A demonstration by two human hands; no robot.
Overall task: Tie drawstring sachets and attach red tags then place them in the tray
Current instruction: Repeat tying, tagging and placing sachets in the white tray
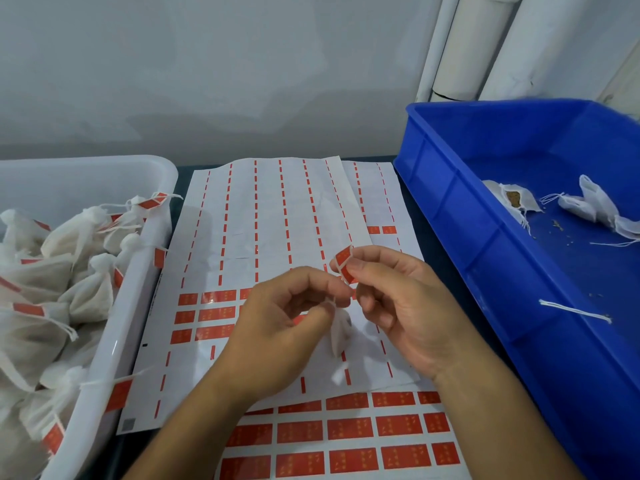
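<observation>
My left hand (287,317) pinches the drawstring of a small white sachet (339,336), which hangs below my fingers over the sticker sheets. My right hand (398,299) pinches a red tag (344,259), partly folded, right above the string. The white tray (128,306) at the left holds several tied sachets with red tags (86,299). The blue bin (460,216) at the right holds a few untied sachets (588,206) and a loose white string (575,311).
Sheets of red sticker tags (349,431) lie under my hands, the upper sheet (270,216) mostly peeled. White pipes (485,43) stand against the wall at the back right. The dark table edge shows between the sheets and the blue bin.
</observation>
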